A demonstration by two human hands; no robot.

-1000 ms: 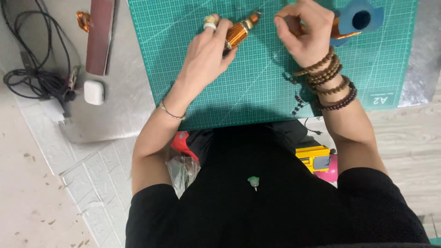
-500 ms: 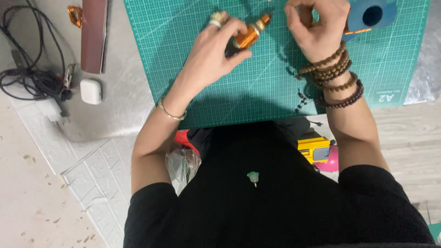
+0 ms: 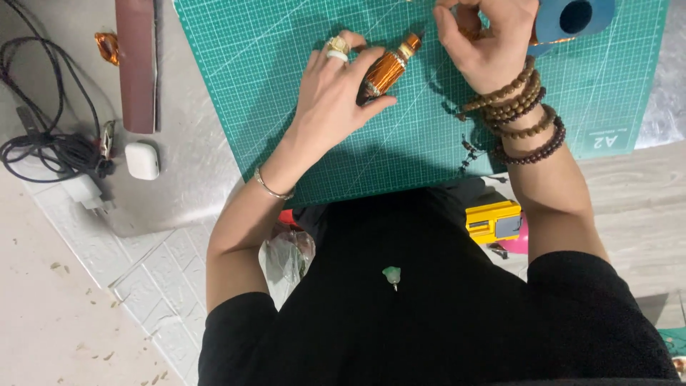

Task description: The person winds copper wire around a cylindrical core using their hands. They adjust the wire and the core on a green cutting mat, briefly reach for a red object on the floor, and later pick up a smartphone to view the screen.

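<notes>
While I scan from the far left, a tangle of black cable (image 3: 43, 143) lies on the grey surface, with a small white case (image 3: 142, 160) just beside it and a dark brown strip (image 3: 136, 64) above. Next comes the green cutting mat (image 3: 286, 86). On it my left hand (image 3: 332, 107) — rings on two fingers — grasps an orange, copper-coloured tool (image 3: 386, 70), tilted with its tip up and to the right. My right hand (image 3: 489, 50), beaded bracelets (image 3: 518, 118) stacked at the wrist, is curled near the tip — I cannot tell what it pinches. A blue ring-shaped object (image 3: 575, 20) sits beyond.
</notes>
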